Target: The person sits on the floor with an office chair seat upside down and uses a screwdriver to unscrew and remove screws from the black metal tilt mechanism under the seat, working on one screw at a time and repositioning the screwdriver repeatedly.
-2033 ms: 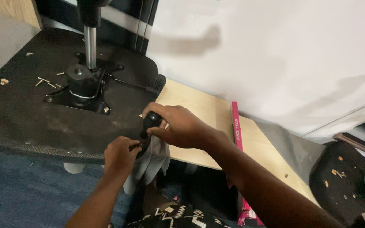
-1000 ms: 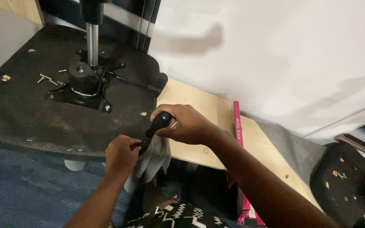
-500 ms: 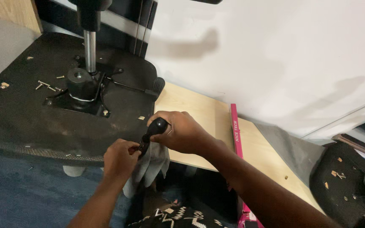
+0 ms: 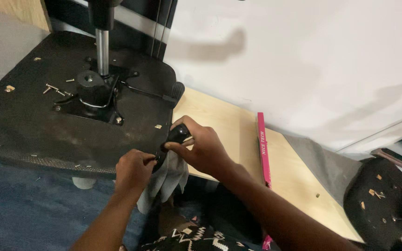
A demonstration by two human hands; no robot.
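My right hand (image 4: 202,148) grips a black lever handle (image 4: 177,135) at the near right edge of an upturned black chair seat (image 4: 24,125). My left hand (image 4: 133,171) sits just below and to the left of it, fingers closed on a grey cloth (image 4: 167,179) that hangs down under the handle. The cloth touches the handle's lower end. A metal mechanism plate (image 4: 94,95) with a chrome column (image 4: 102,46) is fixed to the seat's underside.
Loose screws (image 4: 54,89) and wood chips lie scattered on the seat. A light wooden board (image 4: 238,139) with a pink strip (image 4: 264,148) lies to the right against a white wall (image 4: 303,56). Another black seat (image 4: 387,204) sits at far right. Blue carpet (image 4: 24,209) is below.
Both hands stayed at the lever handle; my right hand shifted its grip slightly along it while my left hand kept the grey cloth against it.
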